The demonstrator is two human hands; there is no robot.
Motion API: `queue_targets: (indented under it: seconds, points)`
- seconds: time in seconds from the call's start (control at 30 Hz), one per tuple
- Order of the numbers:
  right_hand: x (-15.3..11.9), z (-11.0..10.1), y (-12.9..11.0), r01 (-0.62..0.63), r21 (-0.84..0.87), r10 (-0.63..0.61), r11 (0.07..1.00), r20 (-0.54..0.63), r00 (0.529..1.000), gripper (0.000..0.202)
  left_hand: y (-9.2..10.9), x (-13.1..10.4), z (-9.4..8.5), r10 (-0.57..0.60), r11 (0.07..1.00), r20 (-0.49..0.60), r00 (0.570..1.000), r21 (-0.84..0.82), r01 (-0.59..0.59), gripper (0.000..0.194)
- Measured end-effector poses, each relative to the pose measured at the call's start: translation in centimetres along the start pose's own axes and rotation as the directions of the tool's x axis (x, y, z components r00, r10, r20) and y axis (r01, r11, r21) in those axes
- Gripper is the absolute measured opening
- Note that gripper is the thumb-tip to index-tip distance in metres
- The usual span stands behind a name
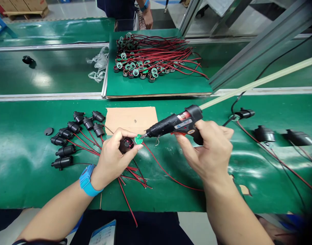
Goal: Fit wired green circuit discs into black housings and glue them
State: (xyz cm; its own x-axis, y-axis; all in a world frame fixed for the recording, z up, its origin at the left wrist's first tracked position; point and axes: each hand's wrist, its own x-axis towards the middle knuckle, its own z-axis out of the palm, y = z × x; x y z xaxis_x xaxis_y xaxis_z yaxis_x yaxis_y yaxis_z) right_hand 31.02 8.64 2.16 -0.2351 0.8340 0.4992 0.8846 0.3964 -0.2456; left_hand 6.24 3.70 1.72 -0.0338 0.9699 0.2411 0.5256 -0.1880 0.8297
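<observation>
My left hand (117, 149), with a blue wristband, is closed on a small black cylindrical part (125, 145). A round green circuit board (138, 139) with a red wire sits at its fingertips. My right hand (209, 149) grips a black hot glue gun (175, 124) by its handle, the fingers near the trigger. A long pale glue stick (260, 81) runs out of the gun's back end. The gun's nozzle meets or nearly meets the green board; I cannot tell which. Beneath lies a piece of tan cardboard (131, 117).
Several black housings with red wires (66, 132) lie left on the green bench. More black housings (265, 133) lie right. A raised green shelf (158, 89) bears a pile of wired boards (145, 64). A metal post (258, 41) slants at right. Across stands a person (117, 8).
</observation>
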Motion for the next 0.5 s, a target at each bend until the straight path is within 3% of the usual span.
queue_targets:
  seconds: [0.17,0.27,0.37,0.5]
  points:
    - [-0.9,-0.5,-0.2,0.093,-0.065,-0.1,0.994,-0.11,0.989,0.034,0.0,0.1,0.1,-0.027,1.0,-0.005,1.0,-0.013,0.027,0.021]
    - [-1.1,-0.4,-0.6,0.084,-0.171,-0.11,0.982,-0.142,0.984,0.03,-0.1,0.0,0.0,-0.029,0.999,0.001,1.0,-0.026,0.029,0.022]
    - [-0.8,0.7,-0.6,0.022,-0.184,-0.028,0.983,-0.032,0.999,0.038,0.0,-0.2,0.0,-0.014,1.0,-0.005,1.0,-0.022,0.014,0.024]
    - [-0.1,3.3,0.5,-0.043,0.059,0.036,0.997,0.108,0.993,0.054,0.1,-0.1,0.1,0.03,0.999,-0.011,1.0,-0.04,-0.03,0.024]
